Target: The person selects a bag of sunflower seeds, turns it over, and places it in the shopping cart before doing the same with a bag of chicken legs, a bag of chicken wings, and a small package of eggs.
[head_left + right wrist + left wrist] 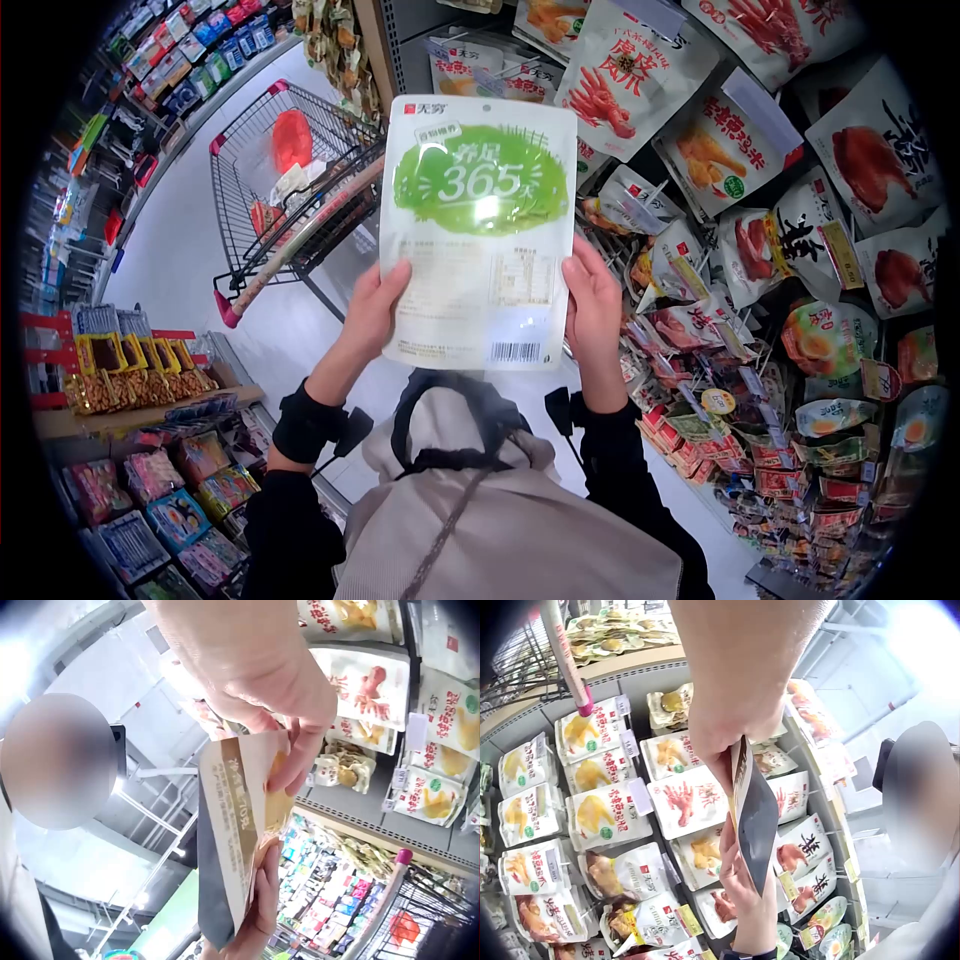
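Note:
A flat white food pouch [470, 270] with a green patch and "365" stands upright before the chest, its printed panel and barcode facing the head camera. My left hand [372, 308] grips its left edge, thumb on the near face. On the opposite edge my right hand [592, 300] holds it the same way. Seen edge-on in the left wrist view, the pouch [756, 825] shows a dark grey bottom between the two hands. From the right wrist, the fingers [289, 769] lie against the pouch's far face, and brown-banded print runs along its side.
Racks of hanging snack pouches [640, 80] fill the right side, close beyond the right hand. A shopping cart [290, 180] with a red item in it stands ahead on the left. Low shelves of packaged snacks [150, 470] line the left.

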Demonstrator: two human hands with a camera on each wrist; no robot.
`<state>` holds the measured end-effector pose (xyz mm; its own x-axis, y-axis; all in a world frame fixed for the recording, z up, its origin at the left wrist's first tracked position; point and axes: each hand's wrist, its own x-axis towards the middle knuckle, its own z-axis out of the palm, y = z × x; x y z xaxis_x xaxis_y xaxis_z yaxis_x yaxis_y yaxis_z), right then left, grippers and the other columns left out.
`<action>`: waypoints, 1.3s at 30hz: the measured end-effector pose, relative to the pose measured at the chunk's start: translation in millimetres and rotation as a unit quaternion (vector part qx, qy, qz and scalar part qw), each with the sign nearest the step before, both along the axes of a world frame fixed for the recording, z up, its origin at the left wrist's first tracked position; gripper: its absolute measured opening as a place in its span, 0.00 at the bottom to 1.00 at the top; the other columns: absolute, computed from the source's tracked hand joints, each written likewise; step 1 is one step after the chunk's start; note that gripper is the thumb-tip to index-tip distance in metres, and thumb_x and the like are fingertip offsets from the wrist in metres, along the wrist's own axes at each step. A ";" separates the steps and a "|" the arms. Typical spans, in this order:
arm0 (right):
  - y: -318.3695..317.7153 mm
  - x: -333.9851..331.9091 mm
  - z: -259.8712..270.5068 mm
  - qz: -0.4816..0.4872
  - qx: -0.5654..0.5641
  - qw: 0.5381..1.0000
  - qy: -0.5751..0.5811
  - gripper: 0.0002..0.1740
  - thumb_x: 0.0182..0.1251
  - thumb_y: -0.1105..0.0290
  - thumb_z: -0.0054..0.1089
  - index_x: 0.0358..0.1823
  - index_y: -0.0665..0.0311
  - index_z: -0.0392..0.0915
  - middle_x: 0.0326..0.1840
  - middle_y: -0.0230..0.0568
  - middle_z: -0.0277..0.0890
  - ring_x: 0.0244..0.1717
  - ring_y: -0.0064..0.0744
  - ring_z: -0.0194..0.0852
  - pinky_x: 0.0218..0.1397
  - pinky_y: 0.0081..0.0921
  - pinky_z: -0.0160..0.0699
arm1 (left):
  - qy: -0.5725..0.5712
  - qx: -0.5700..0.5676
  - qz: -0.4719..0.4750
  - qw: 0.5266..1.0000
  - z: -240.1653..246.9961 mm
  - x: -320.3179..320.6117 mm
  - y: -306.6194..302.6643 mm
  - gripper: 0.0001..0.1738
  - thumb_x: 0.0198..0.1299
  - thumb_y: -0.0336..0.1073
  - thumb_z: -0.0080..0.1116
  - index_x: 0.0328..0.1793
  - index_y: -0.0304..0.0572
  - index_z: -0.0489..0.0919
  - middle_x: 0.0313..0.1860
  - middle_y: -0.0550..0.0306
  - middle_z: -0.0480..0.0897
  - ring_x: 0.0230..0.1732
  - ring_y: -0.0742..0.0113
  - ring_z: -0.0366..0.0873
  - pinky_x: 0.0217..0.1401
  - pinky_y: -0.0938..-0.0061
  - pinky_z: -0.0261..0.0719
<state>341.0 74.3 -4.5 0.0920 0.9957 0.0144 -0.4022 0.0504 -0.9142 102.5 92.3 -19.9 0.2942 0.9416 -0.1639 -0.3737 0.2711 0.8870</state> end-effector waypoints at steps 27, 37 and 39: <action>-3.2 -7.1 25.6 0.000 0.098 0.995 0.010 0.19 0.61 0.79 0.47 0.55 0.75 0.63 0.39 0.43 0.77 0.36 0.19 0.74 0.40 0.13 0.71 | 0.045 0.108 0.019 0.993 37.6 -15.8 -12.0 0.17 0.64 0.39 0.44 0.49 0.30 0.73 0.40 0.59 0.78 0.39 0.79 0.74 0.43 0.84 0.71; -14.5 0.9 18.6 -0.032 0.095 0.995 0.022 0.19 0.62 0.79 0.47 0.54 0.75 0.63 0.40 0.44 0.76 0.38 0.19 0.74 0.42 0.14 0.70 | 0.063 0.114 -0.012 0.991 48.2 -5.6 -15.5 0.19 0.63 0.39 0.45 0.52 0.30 0.72 0.42 0.58 0.78 0.40 0.79 0.73 0.44 0.84 0.70; -17.2 -0.4 17.7 -0.030 0.092 0.995 0.027 0.19 0.62 0.79 0.47 0.54 0.75 0.63 0.40 0.43 0.76 0.37 0.19 0.74 0.41 0.14 0.70 | 0.059 0.112 -0.011 0.992 45.6 -5.3 -17.7 0.19 0.63 0.39 0.45 0.52 0.30 0.71 0.42 0.58 0.78 0.41 0.79 0.73 0.44 0.84 0.70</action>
<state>340.6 57.1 13.2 0.1570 0.9691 0.1903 -0.4412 0.2412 -0.8644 97.2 74.5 25.7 0.3055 0.9521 0.0144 -0.2601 0.0688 0.9631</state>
